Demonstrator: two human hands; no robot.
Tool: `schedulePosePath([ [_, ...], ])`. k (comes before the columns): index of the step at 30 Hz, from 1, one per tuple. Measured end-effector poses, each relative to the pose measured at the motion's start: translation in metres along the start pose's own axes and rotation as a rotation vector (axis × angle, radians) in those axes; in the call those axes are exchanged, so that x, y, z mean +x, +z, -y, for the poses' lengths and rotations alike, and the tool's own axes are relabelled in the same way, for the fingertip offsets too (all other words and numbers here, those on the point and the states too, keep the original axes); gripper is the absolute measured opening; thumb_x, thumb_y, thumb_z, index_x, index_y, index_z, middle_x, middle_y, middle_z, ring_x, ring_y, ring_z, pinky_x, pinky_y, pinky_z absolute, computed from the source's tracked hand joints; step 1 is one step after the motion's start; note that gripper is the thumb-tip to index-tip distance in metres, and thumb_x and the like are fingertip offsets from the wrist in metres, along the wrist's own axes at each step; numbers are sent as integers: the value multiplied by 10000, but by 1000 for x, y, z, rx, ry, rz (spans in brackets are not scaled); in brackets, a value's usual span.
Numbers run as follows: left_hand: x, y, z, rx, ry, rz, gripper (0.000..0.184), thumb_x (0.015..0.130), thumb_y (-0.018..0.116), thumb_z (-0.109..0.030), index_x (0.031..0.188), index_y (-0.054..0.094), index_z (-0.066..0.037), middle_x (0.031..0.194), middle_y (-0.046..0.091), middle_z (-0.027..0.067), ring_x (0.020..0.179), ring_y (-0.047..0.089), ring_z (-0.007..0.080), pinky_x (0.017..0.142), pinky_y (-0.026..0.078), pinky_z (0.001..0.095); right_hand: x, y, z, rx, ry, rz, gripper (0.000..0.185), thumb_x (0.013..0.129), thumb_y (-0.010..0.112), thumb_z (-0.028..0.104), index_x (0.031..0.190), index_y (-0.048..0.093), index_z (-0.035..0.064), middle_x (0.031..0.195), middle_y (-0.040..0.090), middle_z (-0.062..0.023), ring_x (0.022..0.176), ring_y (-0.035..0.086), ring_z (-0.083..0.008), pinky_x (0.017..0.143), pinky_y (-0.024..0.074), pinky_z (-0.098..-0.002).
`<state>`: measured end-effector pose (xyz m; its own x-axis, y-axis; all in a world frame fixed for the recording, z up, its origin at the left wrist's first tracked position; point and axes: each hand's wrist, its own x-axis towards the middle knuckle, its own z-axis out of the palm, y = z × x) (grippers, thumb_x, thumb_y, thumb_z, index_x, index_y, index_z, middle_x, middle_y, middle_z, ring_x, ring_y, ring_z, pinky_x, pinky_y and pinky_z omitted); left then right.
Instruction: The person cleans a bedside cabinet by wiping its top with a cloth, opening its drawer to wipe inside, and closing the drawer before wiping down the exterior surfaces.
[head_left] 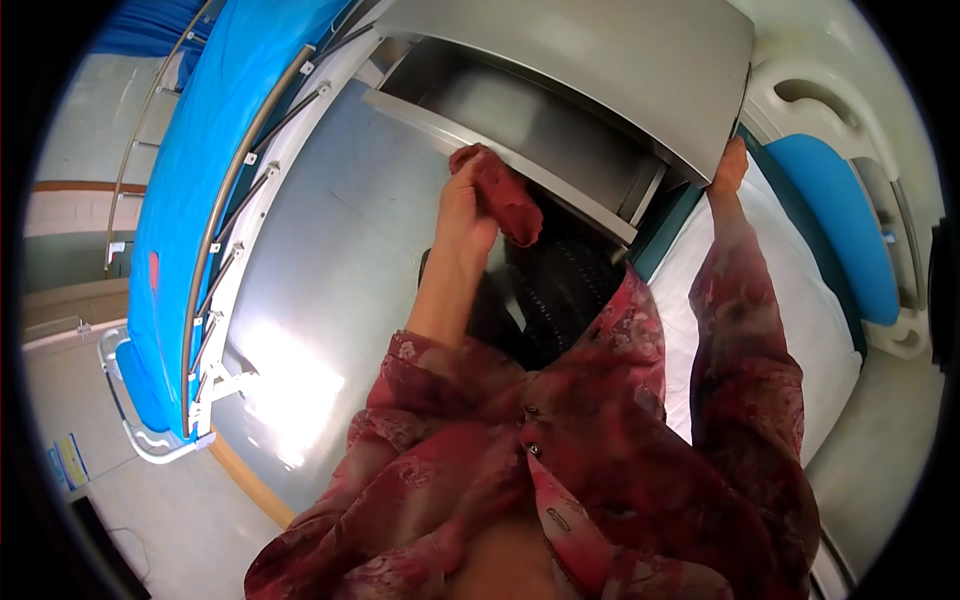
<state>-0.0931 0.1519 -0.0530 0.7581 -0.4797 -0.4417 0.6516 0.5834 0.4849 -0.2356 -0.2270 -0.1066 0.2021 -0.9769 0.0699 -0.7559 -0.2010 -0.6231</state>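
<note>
While I looked down through the head camera, the bed with a blue cover [230, 120] stood along the left, its metal side rail [217, 232] facing the grey floor [310, 200] and its bright patch of glare. On the right I had a second bed, with a white sheet [740, 330] and a blue end panel [835, 225]. Ahead, the metal cabinet [620, 60] reached nearly across to that bed, its drawer [520, 165] pulled out towards me. Red floral sleeves covered both my arms. My right hand [730, 172] touched the cabinet's near right corner; I could not tell how far its fingers were closed. My left hand [468, 212] was at the drawer's front edge, its fingers clamped on the crumpled red cloth [503, 198], which lay just beside that edge.
</note>
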Motion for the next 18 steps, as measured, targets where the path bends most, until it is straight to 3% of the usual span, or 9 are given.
schedulePosePath([
  [5,-1,19,0,81,0,-150,178,870,690,-109,1021,599,-87,937,652,39,850,630,182,772,551,337,15,12,-18,80,-89,46,334,931,492,298,976,610,-11,1054,661,-275,1021,609,-464,844,474,-512],
  [8,-3,17,-1,147,-12,-172,181,862,696,-132,1004,596,-82,898,644,59,809,628,194,728,551,360,8,15,-22,207,-180,26,318,936,497,282,984,592,-18,1025,662,-276,1007,617,-454,844,476,-497],
  [13,-10,39,-1,315,13,-262,265,821,726,-193,968,554,-54,757,597,116,688,618,282,644,548,437,12,15,-16,280,-90,117,337,953,486,283,1023,538,-43,1045,654,-271,1009,625,-426,861,482,-457],
  [15,-3,33,2,310,50,-251,272,823,722,-193,971,546,-47,746,591,132,650,612,299,598,543,456,21,36,-37,224,-257,71,348,955,490,291,1008,529,-51,1030,655,-263,986,626,-424,860,483,-446],
  [17,0,34,6,332,95,-220,280,830,705,-194,977,528,-34,711,580,164,549,597,327,497,525,500,-6,0,3,368,-37,121,354,939,528,299,1021,523,-45,1006,656,-254,958,625,-419,854,482,-443],
  [18,1,39,8,337,129,-237,274,836,697,-194,972,523,-31,704,581,170,551,601,332,496,526,504,-7,-3,6,394,-55,128,354,939,528,299,1021,523,-45,1006,656,-254,958,625,-419,854,482,-443],
])
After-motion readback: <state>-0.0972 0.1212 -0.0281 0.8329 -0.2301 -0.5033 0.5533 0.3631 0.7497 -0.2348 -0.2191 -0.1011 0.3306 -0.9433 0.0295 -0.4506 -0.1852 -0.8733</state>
